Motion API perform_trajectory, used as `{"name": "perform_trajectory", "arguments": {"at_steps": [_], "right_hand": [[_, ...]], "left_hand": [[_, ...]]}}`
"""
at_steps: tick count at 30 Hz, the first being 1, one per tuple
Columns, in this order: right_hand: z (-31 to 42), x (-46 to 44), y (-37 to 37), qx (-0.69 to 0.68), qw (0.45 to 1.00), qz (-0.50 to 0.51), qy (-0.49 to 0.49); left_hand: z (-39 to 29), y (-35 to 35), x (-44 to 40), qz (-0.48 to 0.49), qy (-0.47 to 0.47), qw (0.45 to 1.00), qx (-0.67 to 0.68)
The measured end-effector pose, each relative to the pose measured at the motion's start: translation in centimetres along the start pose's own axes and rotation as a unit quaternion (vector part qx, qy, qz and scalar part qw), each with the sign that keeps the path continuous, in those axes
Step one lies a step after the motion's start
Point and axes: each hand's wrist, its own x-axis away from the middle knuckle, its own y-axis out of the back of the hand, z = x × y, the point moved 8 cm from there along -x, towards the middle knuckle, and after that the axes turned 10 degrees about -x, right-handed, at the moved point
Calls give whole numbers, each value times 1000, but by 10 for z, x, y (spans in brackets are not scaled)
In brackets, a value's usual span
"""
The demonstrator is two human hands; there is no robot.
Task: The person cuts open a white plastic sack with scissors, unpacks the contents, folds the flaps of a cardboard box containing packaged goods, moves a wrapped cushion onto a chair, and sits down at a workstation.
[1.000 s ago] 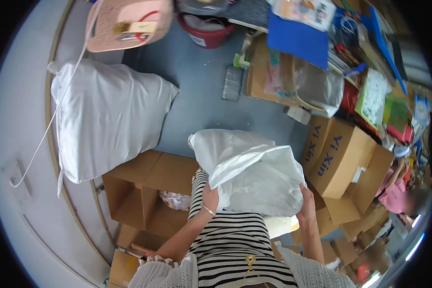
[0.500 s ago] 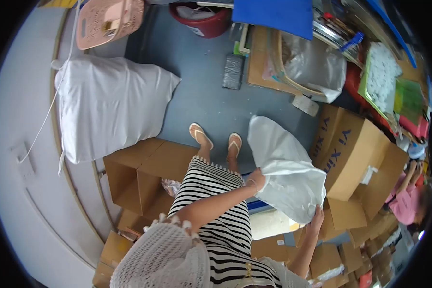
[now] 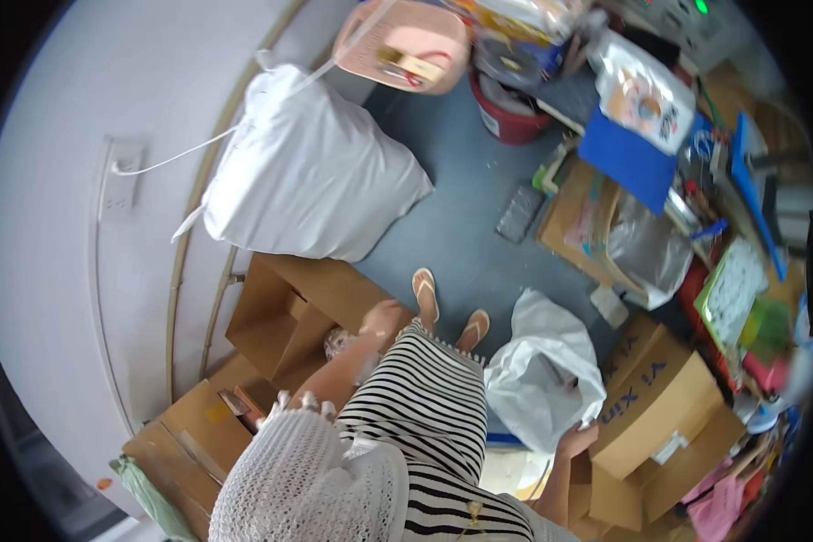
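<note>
My right hand (image 3: 578,440) grips the near right rim of a white sack (image 3: 515,397). The sack stands with its mouth spread, and something dim shows inside, too unclear to name. My left hand (image 3: 384,318) is apart from the sack, beside my striped skirt and above the edge of an open cardboard box (image 3: 339,280). Its fingers are blurred, so whether they are closed does not show. Some clear plastic-wrapped items (image 3: 337,343) show in that box, next to my left forearm.
A full white sack (image 3: 307,172) leans by the left wall. Ahead are a pink basket (image 3: 357,41), a red bucket (image 3: 515,126) and a dark wrapped block (image 3: 518,212) on the floor. At right stand a "Yi Xin" carton (image 3: 650,397) and a plastic-lined box (image 3: 574,221).
My left hand has let go of the white sack and moved left toward the cardboard box. My right hand keeps its hold, and the sack's mouth now faces up. The view has turned leftward.
</note>
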Motion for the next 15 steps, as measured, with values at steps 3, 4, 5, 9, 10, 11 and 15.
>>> {"name": "perform_trajectory", "arguments": {"at_steps": [3,4,5,9,10,11,15], "right_hand": [[99,-24,-77,-89,960,237,115],[149,-27,-93,-116,940,267,179],[215,-20,-102,-141,913,297,242],[480,39,-94,-189,811,301,465],[545,60,-84,-190,790,312,493],[604,81,-79,-194,767,305,530],[799,138,-96,-167,723,243,625]], "left_hand": [[-45,170,81,-208,202,941,-173],[-41,212,103,-259,262,915,-164],[-38,249,116,-311,240,909,-135],[-71,360,130,-457,134,876,-75],[-77,381,120,-463,134,873,-66],[-83,404,108,-479,138,862,-89],[-52,484,27,-506,179,840,-81]]}}
